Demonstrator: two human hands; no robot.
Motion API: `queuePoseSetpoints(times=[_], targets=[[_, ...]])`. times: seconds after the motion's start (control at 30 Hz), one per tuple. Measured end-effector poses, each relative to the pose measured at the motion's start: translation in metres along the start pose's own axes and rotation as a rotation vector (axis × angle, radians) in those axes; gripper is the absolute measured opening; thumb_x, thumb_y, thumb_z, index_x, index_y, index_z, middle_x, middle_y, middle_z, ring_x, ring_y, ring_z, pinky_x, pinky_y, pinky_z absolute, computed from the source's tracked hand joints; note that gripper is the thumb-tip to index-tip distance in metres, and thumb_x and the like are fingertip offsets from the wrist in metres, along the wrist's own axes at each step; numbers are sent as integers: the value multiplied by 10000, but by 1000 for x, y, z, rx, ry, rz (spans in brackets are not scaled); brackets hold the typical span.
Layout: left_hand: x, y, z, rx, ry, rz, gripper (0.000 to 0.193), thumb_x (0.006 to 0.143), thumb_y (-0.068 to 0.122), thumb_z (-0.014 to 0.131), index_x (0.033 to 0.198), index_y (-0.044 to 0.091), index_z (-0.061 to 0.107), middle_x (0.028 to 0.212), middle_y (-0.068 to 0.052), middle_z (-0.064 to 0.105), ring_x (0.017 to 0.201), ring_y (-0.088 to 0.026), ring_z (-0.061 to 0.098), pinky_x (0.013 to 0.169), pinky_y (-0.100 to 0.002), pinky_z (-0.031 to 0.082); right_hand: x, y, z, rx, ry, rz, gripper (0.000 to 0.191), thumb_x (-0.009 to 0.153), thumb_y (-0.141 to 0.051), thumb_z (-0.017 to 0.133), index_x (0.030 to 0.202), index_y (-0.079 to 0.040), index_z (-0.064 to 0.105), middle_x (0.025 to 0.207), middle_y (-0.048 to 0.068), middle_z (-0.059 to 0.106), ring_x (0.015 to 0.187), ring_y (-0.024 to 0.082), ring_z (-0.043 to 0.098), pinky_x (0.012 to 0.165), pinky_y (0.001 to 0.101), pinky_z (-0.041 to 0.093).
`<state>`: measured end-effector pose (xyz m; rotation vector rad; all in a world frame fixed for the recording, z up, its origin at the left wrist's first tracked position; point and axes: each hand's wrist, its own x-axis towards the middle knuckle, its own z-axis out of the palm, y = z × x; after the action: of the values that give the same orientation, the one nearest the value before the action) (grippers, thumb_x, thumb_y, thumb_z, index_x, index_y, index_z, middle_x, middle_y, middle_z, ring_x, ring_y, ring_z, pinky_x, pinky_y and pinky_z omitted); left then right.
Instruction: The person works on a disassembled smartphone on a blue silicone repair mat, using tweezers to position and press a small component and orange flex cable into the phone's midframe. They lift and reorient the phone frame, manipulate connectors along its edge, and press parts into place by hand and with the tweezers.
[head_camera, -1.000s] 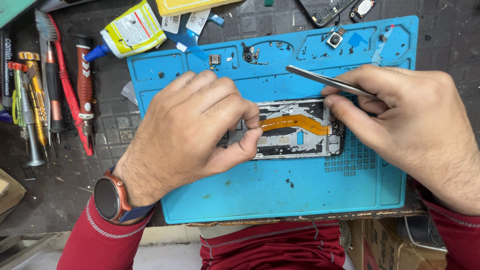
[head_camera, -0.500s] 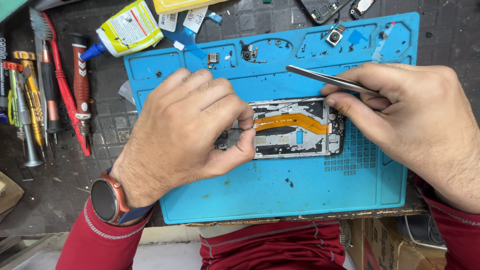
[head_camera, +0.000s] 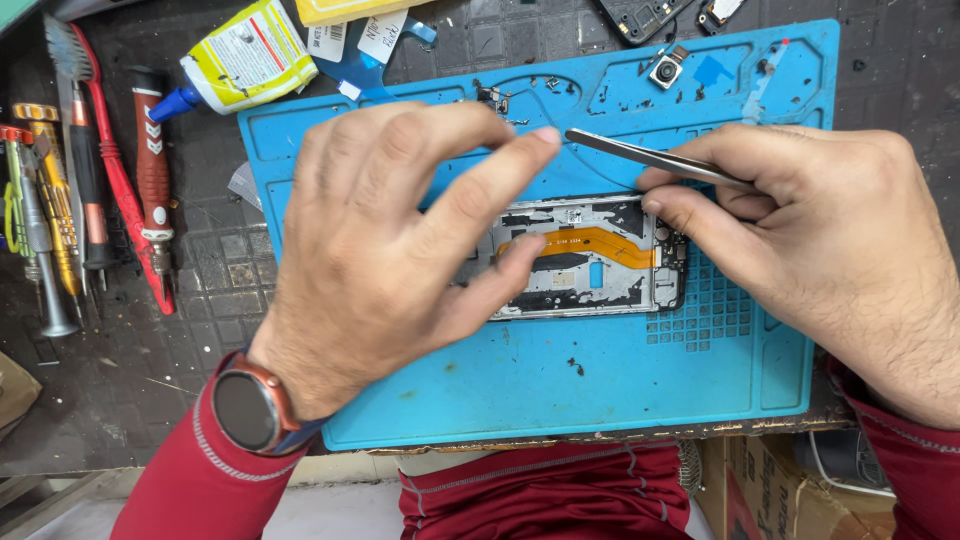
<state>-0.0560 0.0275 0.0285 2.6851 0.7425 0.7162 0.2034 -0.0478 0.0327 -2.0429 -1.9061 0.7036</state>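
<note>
An opened phone frame (head_camera: 590, 258) with an orange flex cable (head_camera: 590, 240) across it lies on a blue silicone repair mat (head_camera: 560, 380). My left hand (head_camera: 390, 250) covers the frame's left part, thumb pressed against its left end and fingers arched above it. My right hand (head_camera: 820, 250) rests at the frame's right end and grips metal tweezers (head_camera: 650, 157), whose tips point left above the frame's top edge. A smartwatch (head_camera: 245, 408) sits on my left wrist.
Screwdrivers, a red-handled tool and a brush (head_camera: 90, 190) lie in a row at the left. A yellow and white glue tube (head_camera: 240, 62) lies at the top left. A small camera module (head_camera: 665, 70) and loose screws sit on the mat's upper edge. A cardboard box (head_camera: 780, 490) is below right.
My left hand has lifted and spread its fingers over the frame, index finger now stretched toward the tweezers. My right hand and the tweezers have barely moved.
</note>
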Motion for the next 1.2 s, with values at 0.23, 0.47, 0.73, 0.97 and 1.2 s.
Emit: queuePoseSetpoints(times=[0.23,0.47,0.73,0.97,1.2], targets=[[-1,6,14,178,56,59,394,1008,161,787,1374,138,642,1361,-2,570,1257,-216,522,1076,-418,377,1,1,1,29,10,-29,193,876,-163,812,1034,-62,764,779,70,736,550,98,657,508,256,514],[13,11,27,187,89,59,262,893,246,811,1130,157,744,1150,24,653,1102,-196,571,961,-429,383,0,1,1,-32,-26,100,194,873,-224,834,1033,-120,796,564,25,591,458,86,562,446,285,458],[11,5,39,-111,-25,-49,189,984,253,796,1138,157,746,1076,17,620,1095,-234,562,983,-439,379,1,10,0,113,-43,33,177,888,-185,785,1044,-104,766,755,7,729,642,-8,668,539,197,518],[7,3,43,-210,-58,-132,135,991,257,791,1080,170,736,1055,19,603,1055,-220,532,972,-427,346,-2,14,-1,150,-90,127,189,907,-148,757,1092,-126,788,598,-16,622,533,-9,539,465,207,439],[8,2,43,-221,-54,-138,141,983,259,803,1073,174,736,1063,26,611,1055,-210,536,972,-422,343,-1,8,-5,64,-62,78,221,857,-152,794,1075,-121,787,431,-7,373,419,62,329,389,274,283]])
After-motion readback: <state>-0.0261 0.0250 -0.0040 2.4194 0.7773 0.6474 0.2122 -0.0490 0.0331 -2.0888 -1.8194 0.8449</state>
